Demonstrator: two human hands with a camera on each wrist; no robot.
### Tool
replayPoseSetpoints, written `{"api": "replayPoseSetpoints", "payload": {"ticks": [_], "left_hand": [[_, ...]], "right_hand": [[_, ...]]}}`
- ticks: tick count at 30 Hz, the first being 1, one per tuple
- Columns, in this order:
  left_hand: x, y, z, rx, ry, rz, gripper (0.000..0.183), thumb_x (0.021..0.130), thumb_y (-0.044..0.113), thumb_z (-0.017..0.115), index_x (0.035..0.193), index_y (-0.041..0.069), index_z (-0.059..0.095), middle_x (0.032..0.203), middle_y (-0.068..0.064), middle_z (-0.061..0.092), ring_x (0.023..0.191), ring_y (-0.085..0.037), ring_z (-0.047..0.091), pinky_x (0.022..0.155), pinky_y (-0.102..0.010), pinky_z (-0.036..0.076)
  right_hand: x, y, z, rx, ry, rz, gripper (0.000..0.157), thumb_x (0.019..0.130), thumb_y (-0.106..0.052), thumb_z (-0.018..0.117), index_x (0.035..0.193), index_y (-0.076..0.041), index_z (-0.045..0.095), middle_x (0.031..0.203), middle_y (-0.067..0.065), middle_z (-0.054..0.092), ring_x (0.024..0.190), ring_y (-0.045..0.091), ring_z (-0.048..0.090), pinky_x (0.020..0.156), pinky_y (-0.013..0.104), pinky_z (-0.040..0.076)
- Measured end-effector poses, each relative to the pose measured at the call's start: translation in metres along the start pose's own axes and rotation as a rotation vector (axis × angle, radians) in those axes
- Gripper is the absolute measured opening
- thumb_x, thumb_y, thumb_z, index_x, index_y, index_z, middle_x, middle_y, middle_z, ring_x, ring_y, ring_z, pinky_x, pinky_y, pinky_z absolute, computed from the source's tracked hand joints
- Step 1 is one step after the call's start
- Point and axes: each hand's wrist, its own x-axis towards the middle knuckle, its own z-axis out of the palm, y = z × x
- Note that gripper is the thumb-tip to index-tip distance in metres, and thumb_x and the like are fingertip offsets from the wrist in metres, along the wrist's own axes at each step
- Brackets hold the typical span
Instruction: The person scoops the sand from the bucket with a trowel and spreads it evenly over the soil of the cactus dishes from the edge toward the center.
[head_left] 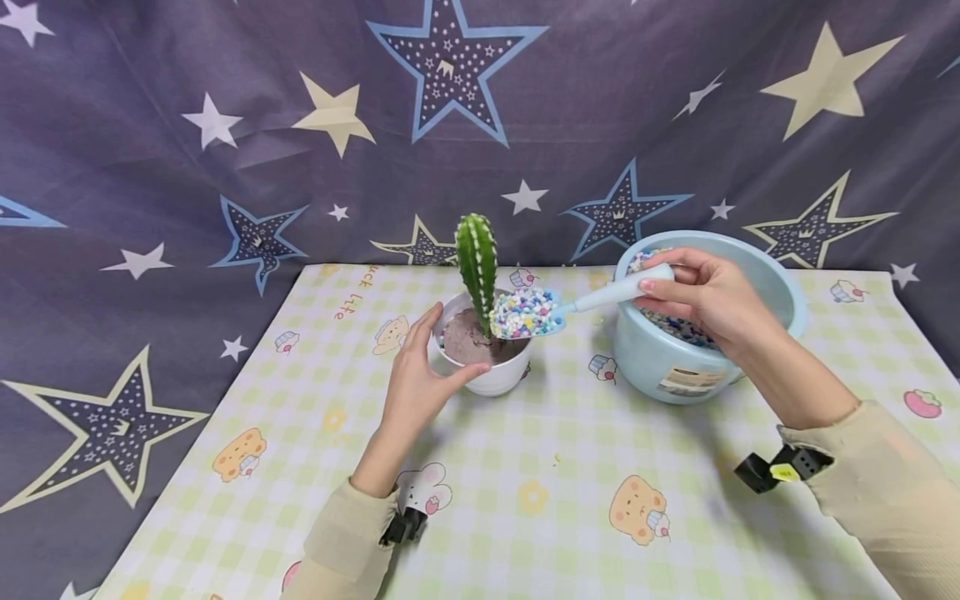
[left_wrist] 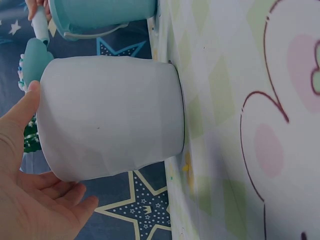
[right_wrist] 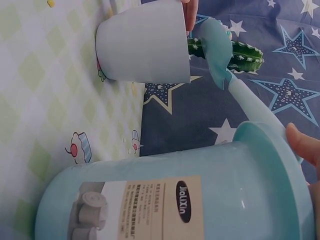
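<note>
- Scoop: located in the right grip, its handle running leftward from the fingers and its loaded bowl suspended above the right part of the pot's opening, close beside the cactus. Contact between bowl and cactus cannot be determined.
- Right grip: narrow, thumb and fingers pinching the end of the scoop handle, positioned above the bucket's opening.
- Left grip: set wide, holding the white pot at its upper part, thumb along the near rim, fingers at the left side.
- Scoop contents: a heaped load of small multicoloured beads, white, blue, yellow and pink among them.
- White pot: upright on the worktop, filled with brownish soil; the cactus stands in it, upright, green with pale ribs. A few coloured specks show at the left inner edge.
- Bucket: light blue, upright, to the right of the pot and apart from it; similar beads visible inside, partly hidden by the right grip. A printed label is on its outer wall, marked "JIALIXIN".
</note>
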Motion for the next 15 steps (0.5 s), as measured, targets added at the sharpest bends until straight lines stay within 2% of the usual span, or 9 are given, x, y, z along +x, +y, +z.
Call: {"api": "replayPoseSetpoints", "payload": {"ticks": [15], "left_hand": [[-0.0005,0.0006,-0.0002,-0.002,-0.003,-0.002,0.103,0.074,0.045,0.087,0.156,0.014,0.033,0.16,-0.006,0.037,0.147,-0.032,0.037,0.122,-0.05,0.031]], "right_hand": [[0.0014,0.0002,0.003,-0.026,0.015,0.012,0.018,0.086,0.003,0.073,0.102,-0.006,0.071,0.094,0.004,0.076,0.089,0.015,0.076,0.082,0.028,0.061]]}}
